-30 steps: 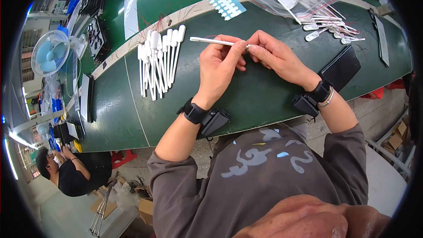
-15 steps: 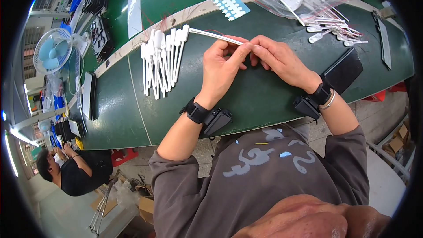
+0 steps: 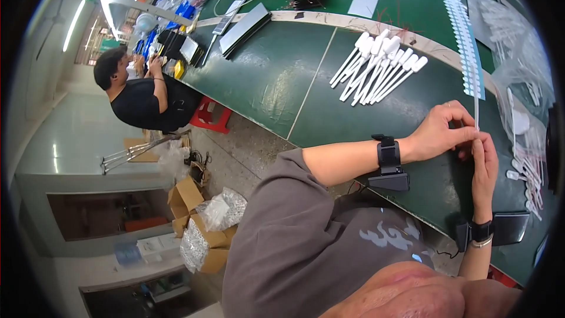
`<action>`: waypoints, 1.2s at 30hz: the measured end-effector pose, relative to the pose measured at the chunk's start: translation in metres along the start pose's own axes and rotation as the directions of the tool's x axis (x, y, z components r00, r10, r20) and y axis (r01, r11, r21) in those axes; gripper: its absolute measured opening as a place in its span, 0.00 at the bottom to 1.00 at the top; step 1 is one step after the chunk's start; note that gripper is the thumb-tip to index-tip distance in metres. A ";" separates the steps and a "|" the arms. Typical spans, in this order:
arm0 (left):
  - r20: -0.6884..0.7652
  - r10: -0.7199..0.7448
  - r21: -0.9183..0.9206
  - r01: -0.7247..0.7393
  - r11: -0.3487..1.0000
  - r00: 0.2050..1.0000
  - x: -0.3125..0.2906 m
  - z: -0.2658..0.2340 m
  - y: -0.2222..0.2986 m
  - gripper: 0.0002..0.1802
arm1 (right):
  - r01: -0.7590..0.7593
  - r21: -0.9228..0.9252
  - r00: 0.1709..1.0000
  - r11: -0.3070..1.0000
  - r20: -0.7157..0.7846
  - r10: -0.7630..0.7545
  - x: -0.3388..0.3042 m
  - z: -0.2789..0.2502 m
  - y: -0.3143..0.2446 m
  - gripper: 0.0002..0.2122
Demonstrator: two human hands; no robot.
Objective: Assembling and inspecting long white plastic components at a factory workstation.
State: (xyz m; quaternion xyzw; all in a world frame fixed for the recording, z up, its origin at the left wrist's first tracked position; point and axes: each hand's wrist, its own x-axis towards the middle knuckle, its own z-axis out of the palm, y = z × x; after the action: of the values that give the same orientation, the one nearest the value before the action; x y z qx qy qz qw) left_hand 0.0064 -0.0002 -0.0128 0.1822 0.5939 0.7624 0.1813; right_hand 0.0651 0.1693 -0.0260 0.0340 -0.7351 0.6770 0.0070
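Fingers of left hand [image 3: 438,135] and right hand [image 3: 485,162] pinch white stick [image 3: 475,97], standing upright.

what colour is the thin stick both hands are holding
White: the thin stick pinched between the left hand and right hand, seen in the head view.

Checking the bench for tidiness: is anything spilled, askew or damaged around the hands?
Nothing stands out. Both hands hold one thin white stick upright over the green table; the finished white sticks lie bunched together.
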 end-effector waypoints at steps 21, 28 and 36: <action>0.096 -0.092 -0.137 0.104 0.985 0.991 -0.007 0.009 0.005 0.13 | -0.011 -0.237 0.999 0.971 0.032 0.019 -0.011 0.003 -0.012 0.20; -0.018 0.030 -0.133 -0.032 0.991 0.999 -0.009 0.021 -0.004 0.13 | 0.019 -0.292 0.999 0.956 -0.033 -0.030 -0.013 0.003 -0.004 0.21; 0.009 0.000 -0.188 0.002 0.982 1.000 -0.004 0.017 -0.002 0.13 | 0.021 -0.348 0.999 0.937 -0.038 -0.036 -0.009 -0.001 -0.008 0.19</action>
State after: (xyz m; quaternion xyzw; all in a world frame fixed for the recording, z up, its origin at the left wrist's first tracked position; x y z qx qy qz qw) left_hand 0.0186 0.0120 -0.0109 0.1674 0.5186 0.8141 0.2006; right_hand 0.0748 0.1696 -0.0182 0.0280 -0.8421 0.5373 0.0389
